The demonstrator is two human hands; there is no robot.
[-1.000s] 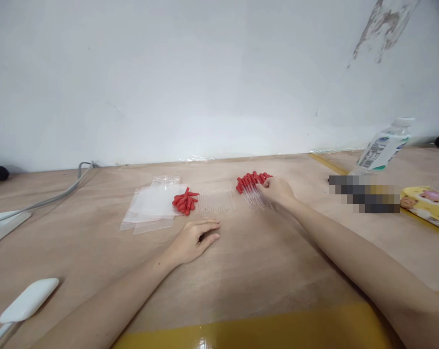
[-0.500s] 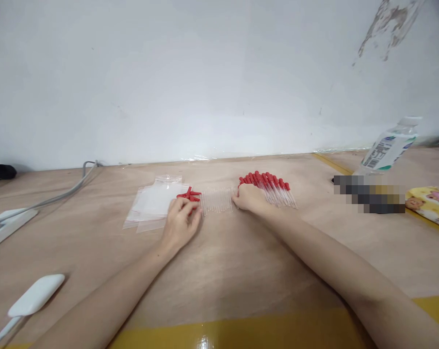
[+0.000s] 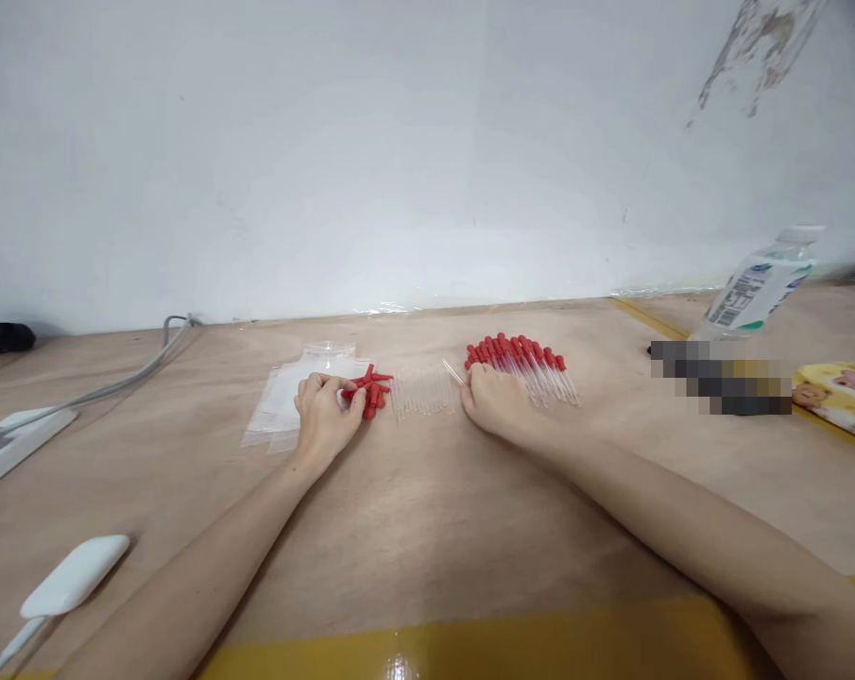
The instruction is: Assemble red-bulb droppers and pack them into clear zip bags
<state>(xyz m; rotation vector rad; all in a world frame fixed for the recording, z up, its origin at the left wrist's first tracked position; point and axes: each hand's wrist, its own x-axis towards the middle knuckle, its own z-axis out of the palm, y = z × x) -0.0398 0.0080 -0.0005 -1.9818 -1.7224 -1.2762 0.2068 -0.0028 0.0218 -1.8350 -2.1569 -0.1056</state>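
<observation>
Two hands on either side of a row of clear tubes [image 3: 421,391], red bulbs to its left.
Well right of the row, a tilted bottle [image 3: 757,295] bears a white label with print too small to read; farther right lies a yellow packet [image 3: 844,395] with cartoon figures. Left of the row, plastic bags [image 3: 277,401] overlap, partly hidden by the left hand [image 3: 327,416], its fingers curled at the loose red bulbs [image 3: 374,400]; whether it grips one I cannot tell. Just right of the row, the right hand [image 3: 496,400] pinches one slim clear tube [image 3: 453,371], slanting out, and partly covers the fanned red-capped tubes [image 3: 538,357].
</observation>
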